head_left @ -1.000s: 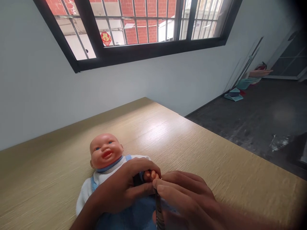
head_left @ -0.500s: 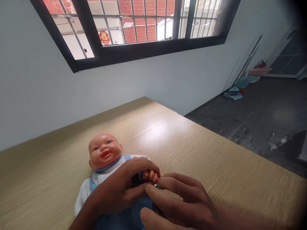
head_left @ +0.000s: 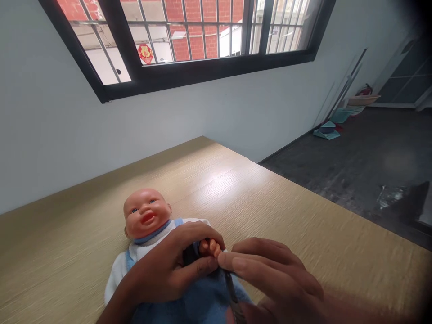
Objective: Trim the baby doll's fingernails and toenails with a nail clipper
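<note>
A baby doll (head_left: 146, 215) in white and blue clothes lies on its back on the wooden table (head_left: 276, 211), head toward the wall. My left hand (head_left: 168, 270) wraps around the doll's small hand (head_left: 209, 247) and holds it up. My right hand (head_left: 270, 279) pinches a thin metal tool (head_left: 231, 292), which looks like a nail clipper, with its tip right at the doll's fingers. The lower part of the tool is hidden by my fingers.
The table's far edge runs along a white wall under a barred window (head_left: 189, 36). To the right lies a dark floor (head_left: 364, 162) with basins and small items (head_left: 329, 130) by the far wall.
My right hand has shifted slightly, its fingers lifting and re-pinching the tool at the doll's fingers. The doll and my left hand have stayed put.
</note>
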`<state>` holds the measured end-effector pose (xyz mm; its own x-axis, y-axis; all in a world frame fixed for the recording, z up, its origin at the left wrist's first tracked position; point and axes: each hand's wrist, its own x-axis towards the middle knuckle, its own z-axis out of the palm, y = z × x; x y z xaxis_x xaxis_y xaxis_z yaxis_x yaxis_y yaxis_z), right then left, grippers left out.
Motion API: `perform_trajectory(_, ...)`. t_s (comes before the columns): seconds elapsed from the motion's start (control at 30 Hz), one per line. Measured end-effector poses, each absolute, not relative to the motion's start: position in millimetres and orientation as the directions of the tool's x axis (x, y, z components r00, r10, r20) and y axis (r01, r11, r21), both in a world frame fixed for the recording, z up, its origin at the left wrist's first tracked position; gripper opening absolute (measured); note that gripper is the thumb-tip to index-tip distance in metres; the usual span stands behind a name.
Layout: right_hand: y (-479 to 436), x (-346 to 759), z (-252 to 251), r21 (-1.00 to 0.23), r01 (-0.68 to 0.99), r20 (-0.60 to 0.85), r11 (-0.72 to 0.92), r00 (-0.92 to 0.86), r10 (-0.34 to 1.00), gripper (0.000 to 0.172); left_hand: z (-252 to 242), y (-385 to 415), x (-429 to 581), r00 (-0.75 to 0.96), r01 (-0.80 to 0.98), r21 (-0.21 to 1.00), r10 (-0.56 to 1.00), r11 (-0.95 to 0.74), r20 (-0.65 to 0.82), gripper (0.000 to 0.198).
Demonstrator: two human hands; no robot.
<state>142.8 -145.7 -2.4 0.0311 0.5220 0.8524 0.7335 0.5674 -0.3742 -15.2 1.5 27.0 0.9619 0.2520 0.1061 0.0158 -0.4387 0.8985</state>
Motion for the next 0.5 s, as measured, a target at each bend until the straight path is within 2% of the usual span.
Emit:
perform_trajectory(0.2, -139, 154, 8, -0.215, 0.738, 0.888, 0.639, -0.124, 0.442, 0.018, 28, 1, -18, 0.958, 0.014, 0.893, 0.262, -0.45, 0.117, 0.015)
perform_trajectory(0.5, -131, 150, 11, -0.238, 0.678, 0.886, 0.696, -0.143, 0.442, 0.009, 31, 1, -14, 0.96, 0.053, 0.911, 0.272, -0.409, 0.067, 0.02)
